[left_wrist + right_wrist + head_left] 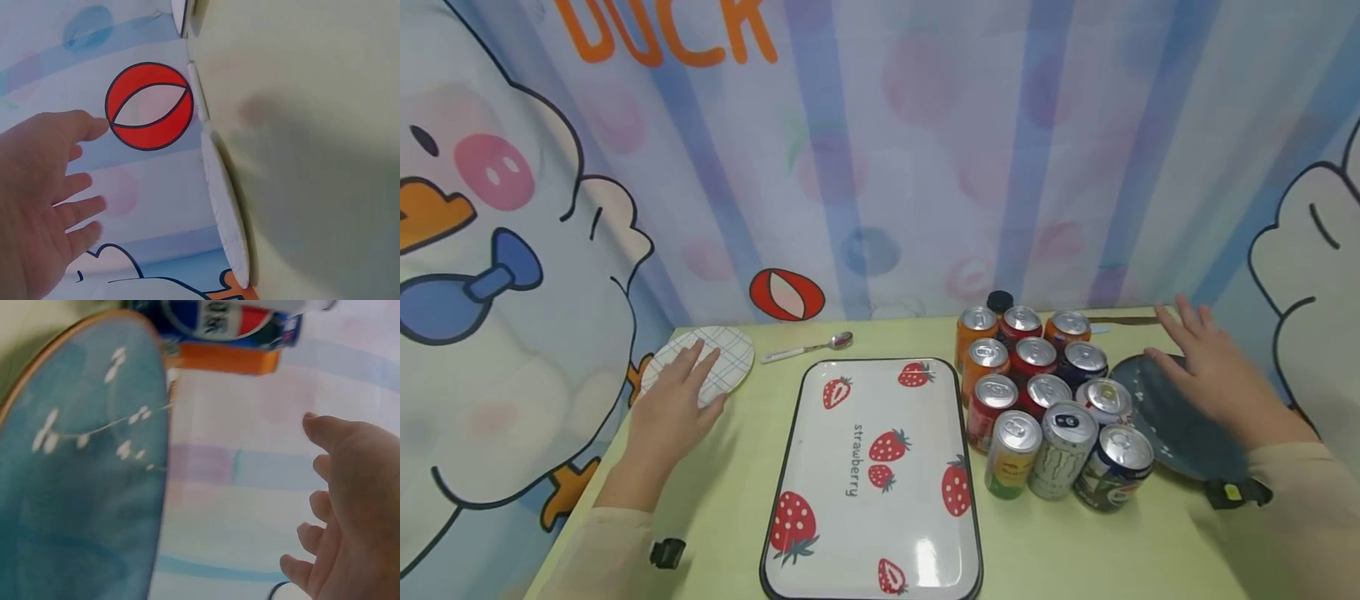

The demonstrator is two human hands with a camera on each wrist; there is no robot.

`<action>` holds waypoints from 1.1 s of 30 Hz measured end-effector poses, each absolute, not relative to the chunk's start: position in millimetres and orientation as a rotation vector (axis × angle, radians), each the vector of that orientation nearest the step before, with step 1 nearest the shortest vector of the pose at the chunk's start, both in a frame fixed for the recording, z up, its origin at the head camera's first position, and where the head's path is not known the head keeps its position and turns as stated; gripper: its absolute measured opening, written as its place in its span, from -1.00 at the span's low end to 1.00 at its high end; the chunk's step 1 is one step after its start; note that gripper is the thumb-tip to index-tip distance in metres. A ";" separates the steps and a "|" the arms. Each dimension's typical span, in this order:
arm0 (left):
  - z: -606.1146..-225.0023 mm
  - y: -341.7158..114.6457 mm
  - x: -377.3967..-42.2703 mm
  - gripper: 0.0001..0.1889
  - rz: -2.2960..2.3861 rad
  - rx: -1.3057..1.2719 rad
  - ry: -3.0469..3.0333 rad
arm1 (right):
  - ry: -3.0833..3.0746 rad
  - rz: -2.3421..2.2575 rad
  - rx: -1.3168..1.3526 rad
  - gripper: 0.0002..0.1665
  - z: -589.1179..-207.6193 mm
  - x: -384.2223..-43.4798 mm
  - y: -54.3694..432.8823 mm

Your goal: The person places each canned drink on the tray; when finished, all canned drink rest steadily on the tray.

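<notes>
My left hand hovers over the near side of a white plate with a grid pattern, its fingers loosely spread and holding nothing. In the left wrist view that plate appears edge-on, apart from the hand. My right hand is above a dark blue-green plate at the right, fingers spread, nothing in them. The right wrist view shows this plate's white leaf pattern, with a gap between it and the hand.
A white strawberry tray lies in the middle. Several drink cans stand packed between it and the dark plate, a black-capped bottle behind them. A spoon lies behind the tray. A brown stick-like item lies at the back right.
</notes>
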State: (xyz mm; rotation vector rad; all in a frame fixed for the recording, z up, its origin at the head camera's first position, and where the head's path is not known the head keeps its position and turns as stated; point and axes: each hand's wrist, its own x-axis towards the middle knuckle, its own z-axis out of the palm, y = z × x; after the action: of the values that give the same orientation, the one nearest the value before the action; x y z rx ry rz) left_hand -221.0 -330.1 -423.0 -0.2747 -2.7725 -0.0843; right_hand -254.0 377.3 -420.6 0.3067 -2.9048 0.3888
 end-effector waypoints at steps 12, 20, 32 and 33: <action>-463.5 -308.7 -206.1 -0.56 -0.611 -0.459 -2.956 | -2.682 0.485 0.500 -0.48 -364.1 -213.6 308.3; -471.7 -287.1 -197.5 -0.50 -0.914 -0.644 -3.021 | -2.546 0.606 0.836 -0.50 -355.8 -190.3 261.1; -474.5 -280.5 -194.9 -0.44 -0.679 -0.697 -3.048 | -2.760 0.475 1.096 -0.47 -364.4 -182.0 223.4; -474.8 -280.6 -194.9 -0.44 -0.671 -0.698 -3.052 | -2.761 0.449 1.108 -0.45 -365.8 -182.3 222.6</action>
State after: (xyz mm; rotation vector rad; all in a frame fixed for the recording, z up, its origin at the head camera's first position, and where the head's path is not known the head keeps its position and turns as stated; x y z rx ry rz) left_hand -194.9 -280.6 -474.8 -0.6982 -3.0517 -0.6714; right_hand -182.3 222.6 -365.8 1.1080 -2.7614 0.4490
